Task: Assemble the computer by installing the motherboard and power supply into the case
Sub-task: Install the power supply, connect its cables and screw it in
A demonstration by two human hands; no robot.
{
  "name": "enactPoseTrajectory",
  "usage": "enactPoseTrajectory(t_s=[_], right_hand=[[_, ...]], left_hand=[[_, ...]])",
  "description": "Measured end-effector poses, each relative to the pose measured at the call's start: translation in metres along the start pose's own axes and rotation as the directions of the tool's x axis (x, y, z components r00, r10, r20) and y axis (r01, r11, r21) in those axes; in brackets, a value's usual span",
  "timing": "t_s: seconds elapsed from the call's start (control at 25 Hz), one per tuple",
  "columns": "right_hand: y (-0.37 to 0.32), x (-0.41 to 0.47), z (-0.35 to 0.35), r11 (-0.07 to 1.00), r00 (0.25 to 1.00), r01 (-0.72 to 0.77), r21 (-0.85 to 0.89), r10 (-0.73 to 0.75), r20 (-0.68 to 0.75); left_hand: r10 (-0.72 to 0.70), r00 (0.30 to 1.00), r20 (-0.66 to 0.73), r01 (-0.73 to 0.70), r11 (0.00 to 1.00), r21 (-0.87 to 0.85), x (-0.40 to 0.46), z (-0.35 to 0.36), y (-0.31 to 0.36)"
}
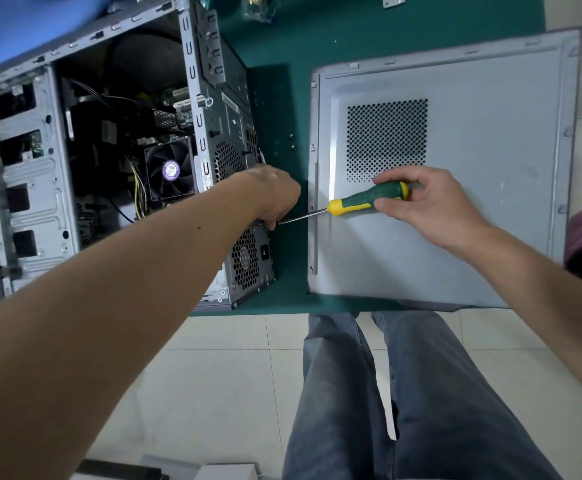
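The open grey computer case (pixel 33 188) lies on the green table, its rear panel facing right. Inside it sit the motherboard (pixel 175 116) and a black cooler fan (pixel 170 169). The power supply (pixel 248 254) shows its vent grille at the case's rear lower corner. My right hand (pixel 428 206) grips the green and yellow handle of a screwdriver (pixel 365 199). Its shaft points left to the case's rear. My left hand (pixel 275 195) rests against the rear panel above the power supply, fingers curled at the screwdriver's tip. What those fingers pinch is hidden.
The removed grey side panel (pixel 456 237) with a perforated vent lies flat to the right of the case. Two small dark screws (pixel 292 142) lie on the green mat (pixel 282 46) between them. A plastic bag of parts (pixel 258 8) sits at the back. My legs are below the table edge.
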State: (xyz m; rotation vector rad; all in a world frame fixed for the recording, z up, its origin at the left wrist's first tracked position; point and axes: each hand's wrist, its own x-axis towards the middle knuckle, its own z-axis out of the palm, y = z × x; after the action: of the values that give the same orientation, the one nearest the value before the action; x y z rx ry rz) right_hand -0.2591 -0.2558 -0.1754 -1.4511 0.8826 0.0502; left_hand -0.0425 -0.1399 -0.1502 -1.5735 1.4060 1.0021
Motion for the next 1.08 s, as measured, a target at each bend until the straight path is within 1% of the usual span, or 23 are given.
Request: enactPoseTrajectory(t_s=[0.28,0.44,0.52,0.68,0.76,0.8,0.84,0.88,0.92,0.96,1.0,1.04,1.08], right_hand=[[0.006,0.002,0.002,1.000,1.000,-0.014,-0.002,0.014,0.014],[0.009,0.003,-0.003,0.998,0.995,-0.067,0.009,0.066,0.072],[0.011,0.004,-0.002,0.996,0.993,-0.086,-0.011,0.086,0.080],[0.011,0.002,0.003,0.993,0.994,-0.069,-0.096,0.077,0.082],[0.013,0.002,0.002,0.995,0.995,-0.028,-0.095,0.036,0.088],[0.012,0.001,0.002,0.993,0.996,-0.001,-0.118,0.012,0.093],[0.013,0.001,0.002,0.988,0.995,0.028,-0.155,-0.013,0.096],[0.013,0.001,0.003,0.984,0.995,0.039,-0.176,-0.022,0.094],[0.013,0.001,0.004,0.986,0.996,0.024,-0.166,-0.009,0.088],[0.012,0.001,0.005,0.992,0.997,-0.017,-0.127,0.027,0.078],[0.008,0.000,0.008,0.992,0.994,-0.068,-0.106,0.076,0.073],[0.006,0.000,0.010,0.986,0.992,-0.099,-0.135,0.108,0.066],[0.006,0.001,0.012,0.973,0.990,-0.111,-0.204,0.126,0.062]], left_hand=[[-0.003,1.000,0.018,0.002,1.000,0.010,-0.002,0.000,0.002],[-0.003,0.999,0.040,0.002,0.999,0.033,-0.005,-0.002,0.004],[-0.017,0.999,0.038,0.015,0.998,0.067,-0.007,-0.003,0.006],[-0.087,0.993,-0.074,0.097,0.985,0.145,-0.021,-0.006,0.013],[-0.099,0.984,-0.145,0.116,0.986,0.118,-0.033,-0.014,0.009],[-0.112,0.971,-0.209,0.130,0.989,0.075,-0.040,-0.016,0.005],[-0.122,0.942,-0.311,0.132,0.991,0.009,-0.048,-0.015,0.000],[-0.132,0.878,-0.460,0.111,0.991,-0.073,-0.056,-0.011,-0.004],[-0.158,0.765,-0.625,0.056,0.982,-0.179,-0.068,-0.002,-0.005],[-0.213,0.606,-0.766,-0.028,0.957,-0.288,-0.082,0.011,-0.003],[-0.303,0.435,-0.848,-0.093,0.922,-0.376,-0.096,0.027,0.002],[-0.423,0.314,-0.850,-0.107,0.874,-0.474,-0.107,0.042,0.010],[-0.548,0.267,-0.792,-0.107,0.800,-0.590,-0.114,0.057,0.017]])
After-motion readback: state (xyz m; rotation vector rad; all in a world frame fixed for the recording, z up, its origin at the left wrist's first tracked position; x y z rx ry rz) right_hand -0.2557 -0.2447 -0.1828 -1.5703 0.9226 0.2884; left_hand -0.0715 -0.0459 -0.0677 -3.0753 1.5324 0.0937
